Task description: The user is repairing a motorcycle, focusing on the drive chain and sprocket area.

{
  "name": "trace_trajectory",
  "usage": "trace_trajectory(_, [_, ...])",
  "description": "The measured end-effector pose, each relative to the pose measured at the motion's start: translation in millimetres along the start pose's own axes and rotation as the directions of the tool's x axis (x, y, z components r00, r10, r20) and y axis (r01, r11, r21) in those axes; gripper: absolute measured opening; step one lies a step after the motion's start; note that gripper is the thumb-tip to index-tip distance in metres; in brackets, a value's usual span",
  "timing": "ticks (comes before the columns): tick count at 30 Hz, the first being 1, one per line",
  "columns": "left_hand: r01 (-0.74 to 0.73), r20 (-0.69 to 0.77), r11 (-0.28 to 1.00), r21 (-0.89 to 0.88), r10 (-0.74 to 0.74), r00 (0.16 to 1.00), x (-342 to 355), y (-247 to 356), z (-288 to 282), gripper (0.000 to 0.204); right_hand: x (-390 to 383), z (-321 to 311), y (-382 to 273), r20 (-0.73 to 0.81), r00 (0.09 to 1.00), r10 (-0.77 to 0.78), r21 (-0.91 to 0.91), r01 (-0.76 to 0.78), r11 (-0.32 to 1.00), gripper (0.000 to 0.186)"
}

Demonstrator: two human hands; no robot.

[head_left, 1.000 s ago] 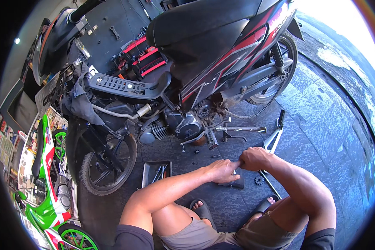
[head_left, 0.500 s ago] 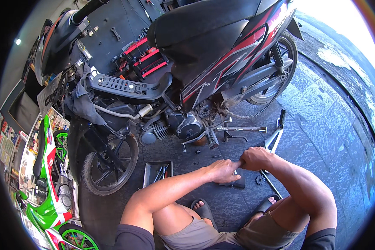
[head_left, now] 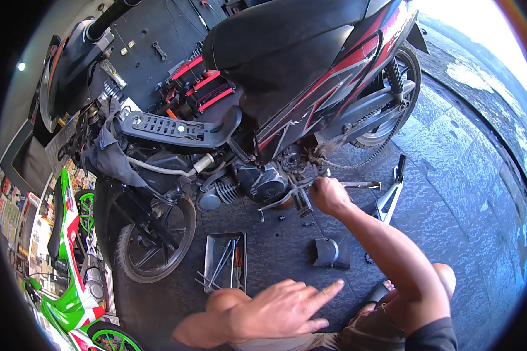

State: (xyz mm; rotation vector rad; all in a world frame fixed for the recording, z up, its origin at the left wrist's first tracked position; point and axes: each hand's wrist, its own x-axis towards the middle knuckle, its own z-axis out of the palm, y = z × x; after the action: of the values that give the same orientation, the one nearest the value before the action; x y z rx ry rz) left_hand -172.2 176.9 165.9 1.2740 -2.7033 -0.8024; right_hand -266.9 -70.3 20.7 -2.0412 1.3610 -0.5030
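Observation:
My right hand (head_left: pixel 330 196) reaches to the lower side of the motorcycle (head_left: pixel 287 44), beside its footpeg (head_left: pixel 304 205) and just below the exposed, dirty sprocket area (head_left: pixel 294 161). Its fingers are curled; what they hold, if anything, is hidden behind the hand. Low in front of me, my left hand (head_left: pixel 281 310) is held over my lap, index finger and thumb stretched out, with nothing in it. The round engine cover (head_left: pixel 266 183) lies left of my right hand, and a loose drive chain (head_left: pixel 357 167) hangs toward the rear wheel (head_left: pixel 413 76).
A metal tray (head_left: pixel 208 251) with several tools sits on the floor. Near my feet lies a dark curved cover (head_left: pixel 338 255). A silver stand-like part (head_left: pixel 392 196) is at right. Small bolts (head_left: pixel 308 223) lie below the footpeg. A green motorcycle (head_left: pixel 70 292) stands left; red shelving (head_left: pixel 208 88) is behind.
My hands were together above the floor. The right has gone forward and left to the motorcycle; the left has drawn back toward me and opened, and the dark cover and tray are more exposed.

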Motion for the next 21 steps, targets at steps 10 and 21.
trace_trajectory(10, [0.392, 0.112, 0.919, -0.038, -0.386, 0.916, 4.1, -62.5, 21.6, 0.074, 95.0, 83.0, 1.0, -0.362, 0.912, 0.193, 0.399, -0.035, 0.916, 0.035])
trace_trajectory(21, [0.423, 0.129, 0.9, -0.103, -0.41, 0.903, 9.5, -77.1, 17.6, 0.076, 115.0, 92.3, -17.5, -0.278, 0.911, 0.306, 0.392, -0.184, 0.902, 0.04])
